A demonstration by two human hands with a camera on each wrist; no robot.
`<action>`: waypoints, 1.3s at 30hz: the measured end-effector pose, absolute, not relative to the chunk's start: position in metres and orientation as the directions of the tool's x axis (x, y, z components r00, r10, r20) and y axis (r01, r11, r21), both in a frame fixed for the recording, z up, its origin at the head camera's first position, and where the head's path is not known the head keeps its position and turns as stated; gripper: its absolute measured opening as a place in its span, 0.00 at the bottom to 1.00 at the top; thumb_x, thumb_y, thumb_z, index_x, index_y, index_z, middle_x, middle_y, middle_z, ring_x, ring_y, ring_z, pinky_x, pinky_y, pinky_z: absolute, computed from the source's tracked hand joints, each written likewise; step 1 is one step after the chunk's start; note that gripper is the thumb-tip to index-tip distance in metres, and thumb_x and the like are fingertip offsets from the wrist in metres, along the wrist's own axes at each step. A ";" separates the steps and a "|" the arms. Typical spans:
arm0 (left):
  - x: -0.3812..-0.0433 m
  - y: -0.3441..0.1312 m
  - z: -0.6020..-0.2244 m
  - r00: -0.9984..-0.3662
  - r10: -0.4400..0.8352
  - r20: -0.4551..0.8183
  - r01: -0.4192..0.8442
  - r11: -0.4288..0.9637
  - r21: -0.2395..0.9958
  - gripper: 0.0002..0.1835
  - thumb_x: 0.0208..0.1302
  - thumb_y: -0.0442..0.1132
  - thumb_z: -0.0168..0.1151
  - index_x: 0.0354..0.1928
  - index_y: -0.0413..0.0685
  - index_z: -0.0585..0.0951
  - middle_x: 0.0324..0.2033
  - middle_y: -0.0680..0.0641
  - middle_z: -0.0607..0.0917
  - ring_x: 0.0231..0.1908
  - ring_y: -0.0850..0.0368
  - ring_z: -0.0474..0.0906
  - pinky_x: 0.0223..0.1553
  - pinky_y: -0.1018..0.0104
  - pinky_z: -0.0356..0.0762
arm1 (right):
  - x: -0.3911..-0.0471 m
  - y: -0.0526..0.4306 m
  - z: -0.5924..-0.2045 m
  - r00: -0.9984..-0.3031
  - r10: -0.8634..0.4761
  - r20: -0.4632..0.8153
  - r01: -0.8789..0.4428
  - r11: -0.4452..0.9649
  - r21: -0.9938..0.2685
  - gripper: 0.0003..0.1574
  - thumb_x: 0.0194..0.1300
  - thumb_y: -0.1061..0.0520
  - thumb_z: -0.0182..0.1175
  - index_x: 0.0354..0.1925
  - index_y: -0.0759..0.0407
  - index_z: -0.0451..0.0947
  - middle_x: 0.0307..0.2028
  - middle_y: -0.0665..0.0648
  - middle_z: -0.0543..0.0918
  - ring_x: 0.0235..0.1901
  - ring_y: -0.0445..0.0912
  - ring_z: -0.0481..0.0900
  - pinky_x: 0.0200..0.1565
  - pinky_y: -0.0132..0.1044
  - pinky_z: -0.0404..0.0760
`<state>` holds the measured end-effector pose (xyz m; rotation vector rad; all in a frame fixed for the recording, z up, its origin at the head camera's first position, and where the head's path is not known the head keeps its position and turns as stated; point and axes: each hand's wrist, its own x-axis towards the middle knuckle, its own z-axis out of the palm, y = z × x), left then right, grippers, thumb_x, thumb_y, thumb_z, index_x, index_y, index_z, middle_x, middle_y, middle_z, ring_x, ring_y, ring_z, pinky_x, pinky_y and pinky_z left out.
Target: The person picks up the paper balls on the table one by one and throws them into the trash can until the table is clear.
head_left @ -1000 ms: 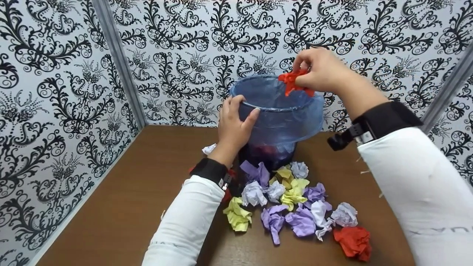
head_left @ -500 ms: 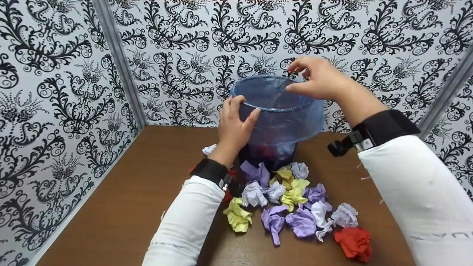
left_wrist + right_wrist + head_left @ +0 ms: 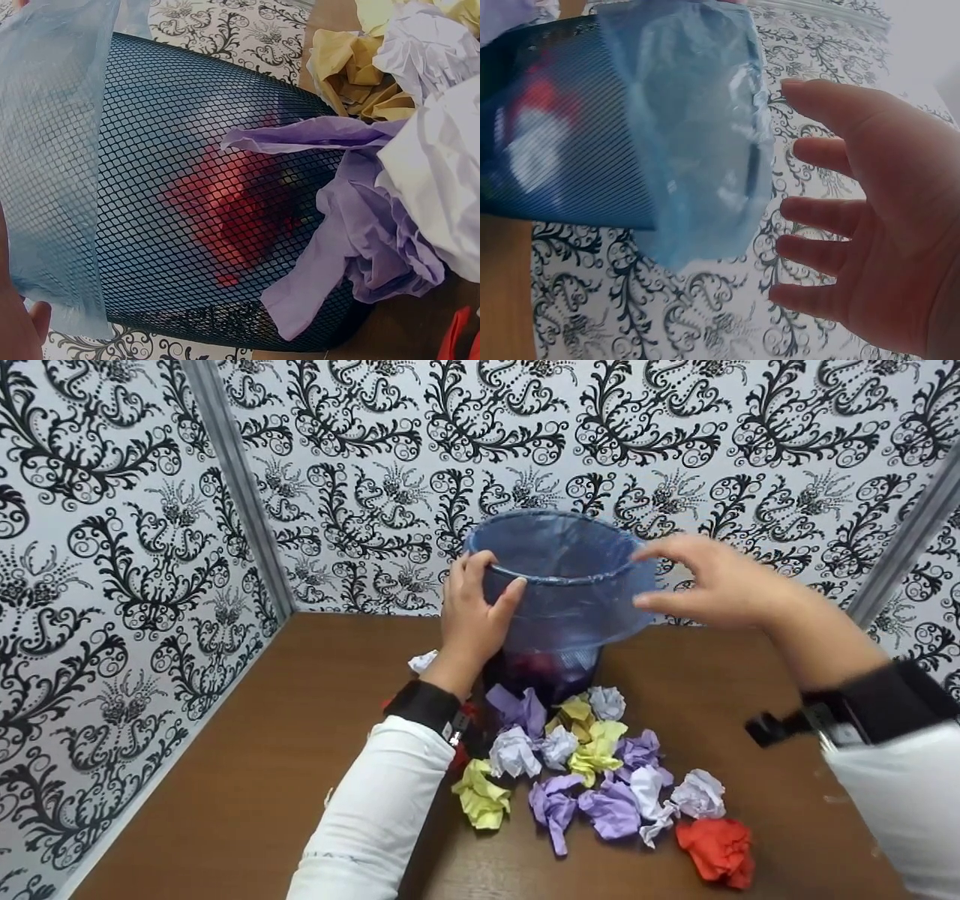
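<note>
A dark mesh wastebasket [image 3: 150,165] stands on the table, lined with a blue plastic bag [image 3: 577,611] folded over its rim. My left hand [image 3: 472,607] grips the rim on the near left side, fingers hooked over the edge and thumb on the front. Holding nothing, my right hand [image 3: 720,585] is beside the basket's right side; in the right wrist view its fingers are spread apart, off the bag. Red crumpled paper [image 3: 232,217] shows through the mesh inside the basket.
In front of the basket lie several crumpled paper balls, among them purple [image 3: 611,810], yellow [image 3: 482,795], white [image 3: 699,795] and red [image 3: 716,851]. Another white ball [image 3: 422,661] is left of it. Patterned wall panels [image 3: 360,472] close in the brown table [image 3: 247,750].
My right hand let go of a red crumpled paper over the basket's mouth, then moved down and to the right. The left hand stayed on the rim.
</note>
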<state>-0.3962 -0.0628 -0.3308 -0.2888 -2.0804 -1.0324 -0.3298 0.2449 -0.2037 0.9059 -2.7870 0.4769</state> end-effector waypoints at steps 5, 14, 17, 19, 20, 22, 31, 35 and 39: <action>-0.394 -0.062 -0.329 -0.670 -0.127 0.732 0.506 0.643 0.575 0.32 0.62 0.72 0.52 0.59 0.61 0.71 0.66 0.45 0.72 0.58 0.48 0.73 0.57 0.49 0.76 | -0.313 0.274 -0.238 -0.791 -0.568 0.228 -0.611 0.748 -0.258 0.42 0.61 0.38 0.72 0.68 0.50 0.73 0.67 0.56 0.77 0.67 0.57 0.73 0.67 0.66 0.70; -0.394 -0.062 -0.330 -0.644 -0.126 0.755 0.523 0.648 0.554 0.34 0.61 0.72 0.51 0.59 0.59 0.71 0.65 0.44 0.72 0.59 0.46 0.73 0.58 0.49 0.75 | -0.294 0.302 -0.305 -0.837 -0.545 0.053 -0.529 0.781 -0.330 0.52 0.50 0.31 0.76 0.68 0.48 0.72 0.69 0.60 0.75 0.67 0.64 0.73 0.65 0.69 0.70; -0.394 -0.062 -0.330 -0.649 -0.123 0.751 0.522 0.647 0.557 0.34 0.61 0.72 0.50 0.59 0.59 0.71 0.65 0.44 0.72 0.59 0.47 0.73 0.57 0.49 0.76 | -0.289 0.307 -0.326 -0.838 -0.546 -0.009 -0.512 0.791 -0.334 0.51 0.47 0.32 0.77 0.65 0.50 0.74 0.65 0.61 0.78 0.62 0.63 0.76 0.62 0.66 0.76; -0.394 -0.062 -0.330 -0.651 -0.125 0.749 0.520 0.646 0.560 0.34 0.61 0.72 0.50 0.59 0.59 0.71 0.65 0.44 0.72 0.59 0.47 0.73 0.57 0.49 0.76 | -0.287 0.309 -0.337 -0.839 -0.540 -0.063 -0.490 0.801 -0.343 0.50 0.46 0.34 0.77 0.63 0.50 0.76 0.62 0.60 0.79 0.58 0.60 0.78 0.56 0.61 0.81; -0.394 -0.062 -0.330 -0.652 -0.125 0.748 0.519 0.646 0.560 0.34 0.61 0.72 0.50 0.59 0.59 0.71 0.65 0.44 0.72 0.59 0.47 0.73 0.57 0.49 0.76 | -0.286 0.310 -0.341 -0.839 -0.537 -0.086 -0.479 0.805 -0.350 0.49 0.45 0.35 0.78 0.62 0.50 0.76 0.60 0.59 0.80 0.56 0.58 0.79 0.53 0.58 0.83; -0.394 -0.063 -0.330 -0.652 -0.127 0.747 0.517 0.647 0.561 0.34 0.61 0.73 0.50 0.59 0.59 0.71 0.65 0.44 0.72 0.59 0.46 0.73 0.57 0.49 0.76 | -0.285 0.311 -0.349 -0.832 -0.542 -0.121 -0.469 0.802 -0.371 0.46 0.43 0.39 0.79 0.60 0.51 0.78 0.57 0.59 0.81 0.53 0.55 0.79 0.48 0.52 0.84; -0.394 -0.063 -0.330 -0.661 -0.124 0.740 0.515 0.643 0.567 0.33 0.62 0.72 0.50 0.60 0.59 0.71 0.65 0.44 0.72 0.59 0.47 0.73 0.56 0.49 0.77 | -0.283 0.313 -0.375 -0.785 -0.589 -0.195 -0.450 0.756 -0.476 0.36 0.42 0.52 0.78 0.53 0.53 0.81 0.47 0.54 0.85 0.45 0.46 0.81 0.41 0.35 0.81; -0.394 -0.063 -0.329 -0.666 -0.122 0.736 0.509 0.647 0.568 0.33 0.62 0.72 0.50 0.60 0.60 0.71 0.65 0.45 0.72 0.58 0.48 0.73 0.55 0.50 0.77 | -0.284 0.315 -0.385 -0.776 -0.598 -0.198 -0.437 0.738 -0.514 0.30 0.41 0.58 0.74 0.48 0.52 0.83 0.41 0.53 0.85 0.38 0.42 0.79 0.35 0.34 0.81; -0.393 -0.063 -0.330 -0.670 -0.121 0.733 0.504 0.651 0.568 0.33 0.62 0.72 0.51 0.60 0.60 0.71 0.65 0.45 0.72 0.59 0.48 0.73 0.55 0.49 0.76 | -0.284 0.316 -0.390 -0.771 -0.613 -0.172 -0.457 0.721 -0.522 0.21 0.41 0.64 0.69 0.39 0.51 0.85 0.33 0.49 0.83 0.30 0.38 0.77 0.28 0.33 0.80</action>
